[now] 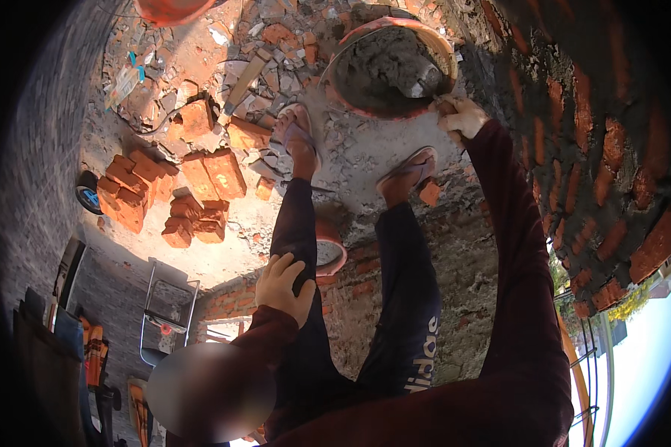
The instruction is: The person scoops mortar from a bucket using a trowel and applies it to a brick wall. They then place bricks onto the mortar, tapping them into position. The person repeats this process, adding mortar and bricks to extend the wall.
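Right hand [458,118] at rim of basin [449,58]: fingers curled, cannot tell if grasping. Left hand [283,289], apart from basin: released, on leg [298,223].

My R hand [461,118] is at the near R rim of the tub [350,106], mortar [388,59] in it, just ahead of my feet [410,170]. L hand [285,284] on my L leg [295,220]. Bricks [138,186] grouped to L, rubble [279,52] btwn them & tub (tool [243,86] lying there). Wall [611,149] close R.
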`<act>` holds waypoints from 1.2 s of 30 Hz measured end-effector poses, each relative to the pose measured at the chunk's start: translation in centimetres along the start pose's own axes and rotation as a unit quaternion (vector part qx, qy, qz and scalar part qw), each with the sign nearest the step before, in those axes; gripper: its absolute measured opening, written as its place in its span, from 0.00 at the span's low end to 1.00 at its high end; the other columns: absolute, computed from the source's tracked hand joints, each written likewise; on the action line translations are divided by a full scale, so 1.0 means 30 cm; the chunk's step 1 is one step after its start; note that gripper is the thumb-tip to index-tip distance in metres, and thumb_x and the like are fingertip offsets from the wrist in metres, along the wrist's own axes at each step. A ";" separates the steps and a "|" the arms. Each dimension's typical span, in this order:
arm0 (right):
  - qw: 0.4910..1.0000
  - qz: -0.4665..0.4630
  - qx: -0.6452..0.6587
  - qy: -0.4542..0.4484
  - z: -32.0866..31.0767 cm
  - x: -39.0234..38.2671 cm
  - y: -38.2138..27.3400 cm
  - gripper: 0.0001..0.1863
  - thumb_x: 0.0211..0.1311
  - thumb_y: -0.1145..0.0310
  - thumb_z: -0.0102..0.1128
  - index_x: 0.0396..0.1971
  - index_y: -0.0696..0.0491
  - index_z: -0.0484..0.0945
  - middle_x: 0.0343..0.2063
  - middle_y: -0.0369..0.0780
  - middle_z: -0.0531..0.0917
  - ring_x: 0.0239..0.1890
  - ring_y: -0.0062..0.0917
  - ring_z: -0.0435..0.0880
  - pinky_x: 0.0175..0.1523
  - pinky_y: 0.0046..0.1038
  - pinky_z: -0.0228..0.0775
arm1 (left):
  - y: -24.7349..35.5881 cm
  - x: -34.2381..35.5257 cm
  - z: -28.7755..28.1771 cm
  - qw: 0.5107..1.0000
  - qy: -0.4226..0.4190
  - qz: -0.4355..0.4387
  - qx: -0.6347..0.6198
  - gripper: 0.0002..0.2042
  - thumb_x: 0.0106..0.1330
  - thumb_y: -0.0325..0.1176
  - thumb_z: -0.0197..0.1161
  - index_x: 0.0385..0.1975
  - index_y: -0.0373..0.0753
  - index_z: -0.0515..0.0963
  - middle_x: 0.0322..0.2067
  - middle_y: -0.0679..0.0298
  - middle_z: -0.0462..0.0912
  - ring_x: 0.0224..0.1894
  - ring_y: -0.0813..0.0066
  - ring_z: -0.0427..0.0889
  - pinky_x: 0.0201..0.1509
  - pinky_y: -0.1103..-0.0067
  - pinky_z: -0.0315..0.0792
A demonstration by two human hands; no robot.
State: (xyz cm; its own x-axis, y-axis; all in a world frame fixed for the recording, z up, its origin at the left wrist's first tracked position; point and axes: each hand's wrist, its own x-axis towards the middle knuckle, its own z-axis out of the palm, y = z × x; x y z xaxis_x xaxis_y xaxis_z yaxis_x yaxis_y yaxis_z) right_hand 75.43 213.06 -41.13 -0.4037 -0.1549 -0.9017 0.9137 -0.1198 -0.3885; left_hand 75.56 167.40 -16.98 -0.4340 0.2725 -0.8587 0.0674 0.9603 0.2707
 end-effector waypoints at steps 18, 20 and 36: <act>0.954 -0.161 0.252 -0.009 0.310 -1.401 0.190 0.23 0.52 0.78 0.64 0.51 0.64 0.77 0.18 0.34 0.78 0.11 0.19 0.73 0.15 0.24 0.64 | 0.008 0.028 -0.059 0.954 0.129 0.220 0.159 0.28 0.63 0.49 0.67 0.58 0.36 0.78 0.58 0.47 0.78 0.63 0.45 0.72 0.69 0.57 0.66; 0.947 -0.158 0.277 0.035 0.323 -1.644 0.173 0.23 0.52 0.79 0.64 0.51 0.65 0.76 0.17 0.34 0.76 0.10 0.20 0.73 0.14 0.24 0.63 | 0.045 -0.023 -0.108 0.952 0.109 0.241 0.155 0.30 0.63 0.49 0.67 0.59 0.35 0.77 0.59 0.46 0.78 0.63 0.44 0.72 0.69 0.57 0.66; 0.688 -0.096 -0.298 0.655 -0.142 -2.066 0.497 0.16 0.51 0.78 0.60 0.43 0.52 0.79 0.32 0.46 0.84 0.41 0.42 0.86 0.45 0.41 0.77 | 0.063 -0.315 -0.385 0.984 -0.004 0.150 0.095 0.34 0.67 0.49 0.64 0.64 0.26 0.73 0.63 0.43 0.76 0.67 0.53 0.75 0.71 0.68 0.66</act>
State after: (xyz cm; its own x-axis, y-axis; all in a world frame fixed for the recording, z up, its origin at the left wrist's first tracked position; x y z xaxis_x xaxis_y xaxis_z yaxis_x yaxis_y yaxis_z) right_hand 114.29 225.06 8.15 -0.4866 0.8709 -0.0694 0.8646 0.4686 -0.1816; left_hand 69.40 165.94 -3.33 -0.3621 0.5457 -0.7558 0.3587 0.8299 0.4274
